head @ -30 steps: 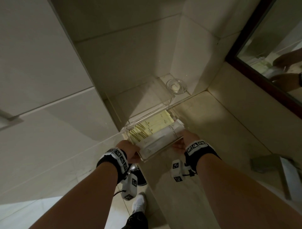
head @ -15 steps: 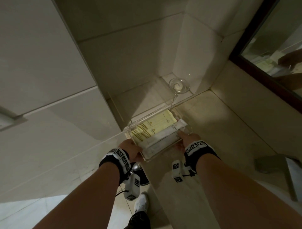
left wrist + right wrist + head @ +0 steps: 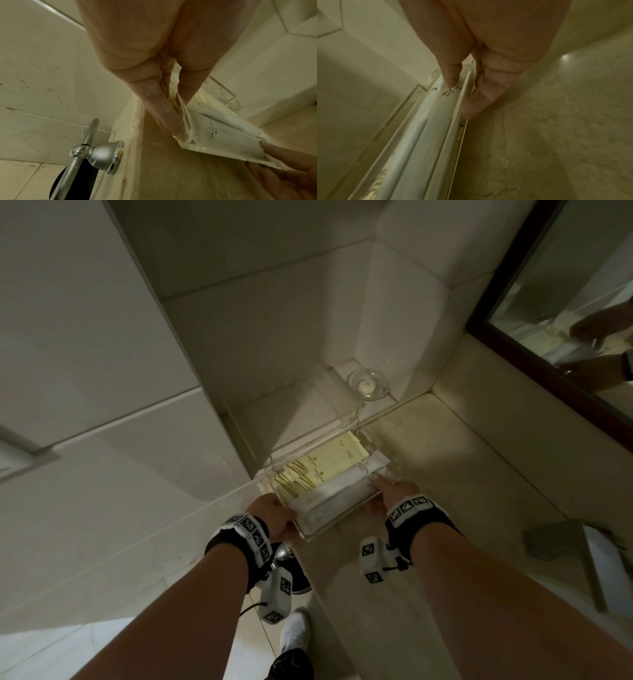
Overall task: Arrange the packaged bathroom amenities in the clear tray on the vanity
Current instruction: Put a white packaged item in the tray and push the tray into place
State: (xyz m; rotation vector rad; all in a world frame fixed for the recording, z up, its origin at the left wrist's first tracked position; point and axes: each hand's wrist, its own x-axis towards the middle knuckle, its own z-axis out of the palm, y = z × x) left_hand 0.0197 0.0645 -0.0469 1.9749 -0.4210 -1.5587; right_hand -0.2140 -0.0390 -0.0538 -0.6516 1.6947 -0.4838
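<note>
A clear tray (image 3: 337,518) sits on the beige vanity near its left edge. It holds yellow packets (image 3: 329,460) at the back and long white packets (image 3: 339,491) in front. My left hand (image 3: 287,518) pinches the tray's left end wall, thumb inside and fingers outside (image 3: 164,116). My right hand (image 3: 380,491) pinches the right end, its thumb (image 3: 450,79) pressing a white packet (image 3: 423,128) and its fingers (image 3: 479,97) outside the tray wall (image 3: 412,100). The left wrist view shows a white packet (image 3: 223,129) lying against the tray's near wall.
A clear acrylic lid (image 3: 308,412) stands open behind the tray. A glass soap dish (image 3: 368,384) sits in the back corner niche. A dark-framed mirror (image 3: 565,313) is on the right, and a grey object (image 3: 565,542) lies on the counter. A chrome fixture (image 3: 99,154) juts below the vanity edge.
My right thumb has slid onto the end of the white packets, which now lie tucked inside the tray. The left hand and the tray have hardly moved.
</note>
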